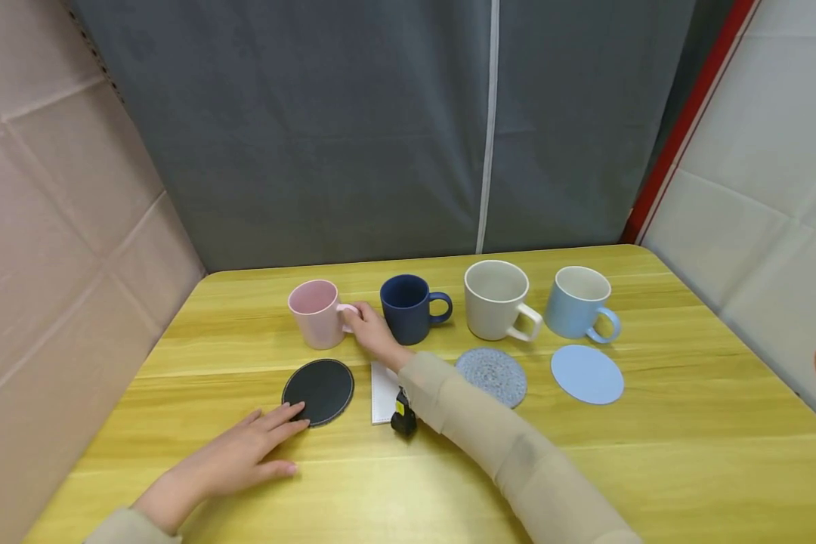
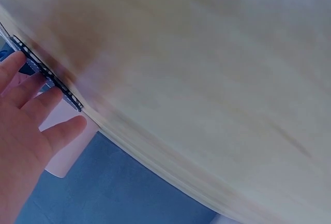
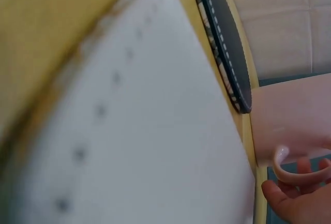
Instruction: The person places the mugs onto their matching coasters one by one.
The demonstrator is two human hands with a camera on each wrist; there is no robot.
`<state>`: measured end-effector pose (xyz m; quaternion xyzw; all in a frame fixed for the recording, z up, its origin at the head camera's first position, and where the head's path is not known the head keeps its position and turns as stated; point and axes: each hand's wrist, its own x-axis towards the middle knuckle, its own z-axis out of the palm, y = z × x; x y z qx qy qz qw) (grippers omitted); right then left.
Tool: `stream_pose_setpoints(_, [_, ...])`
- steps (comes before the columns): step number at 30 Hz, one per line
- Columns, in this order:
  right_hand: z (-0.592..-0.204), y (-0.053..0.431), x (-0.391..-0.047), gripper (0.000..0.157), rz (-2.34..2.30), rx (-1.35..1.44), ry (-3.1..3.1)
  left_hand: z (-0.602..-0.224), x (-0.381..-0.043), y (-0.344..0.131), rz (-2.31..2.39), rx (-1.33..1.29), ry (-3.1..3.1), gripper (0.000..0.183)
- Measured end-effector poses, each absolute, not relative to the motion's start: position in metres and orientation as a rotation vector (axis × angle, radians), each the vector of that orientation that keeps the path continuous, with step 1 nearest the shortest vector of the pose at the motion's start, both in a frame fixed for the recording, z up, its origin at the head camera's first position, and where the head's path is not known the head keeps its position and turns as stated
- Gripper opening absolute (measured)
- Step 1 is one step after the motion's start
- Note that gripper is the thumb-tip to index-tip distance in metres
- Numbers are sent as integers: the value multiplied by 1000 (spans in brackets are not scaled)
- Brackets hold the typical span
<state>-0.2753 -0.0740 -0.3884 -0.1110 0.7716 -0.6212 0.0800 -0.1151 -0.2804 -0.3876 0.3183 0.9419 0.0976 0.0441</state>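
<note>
My right hand point(image 1: 375, 334) holds the handle of a pink mug point(image 1: 316, 323), which stands upright at the left end of a row of mugs. In the right wrist view, the fingers point(image 3: 304, 166) curl at the pink handle point(image 3: 295, 178). My left hand point(image 1: 241, 453) lies low with spread, nearly straight fingers, its fingertips on the near left edge of a round black coaster point(image 1: 326, 387). That stitched coaster point(image 2: 70, 98) also shows edge-on past the fingers in the left wrist view.
Right of the pink mug stand a navy mug point(image 1: 404, 313), a cream mug point(image 1: 493, 302) and a light blue mug point(image 1: 573, 306). Before them lie a white stitched coaster point(image 1: 382, 397), partly under my right arm, a grey round coaster point(image 1: 496, 374) and a pale blue round coaster point(image 1: 588, 374).
</note>
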Motion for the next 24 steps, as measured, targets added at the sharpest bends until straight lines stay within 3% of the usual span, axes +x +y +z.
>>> stream_pose_setpoints(16, [-391,-76,-288,20,-1927,-373,2117,-388,-116,-281,277,984,2899,62])
stream_pose_setpoints(24, [-391,-77,-294,21,-1927,-324,2083,-387,-116,-281,289,972,2888,59])
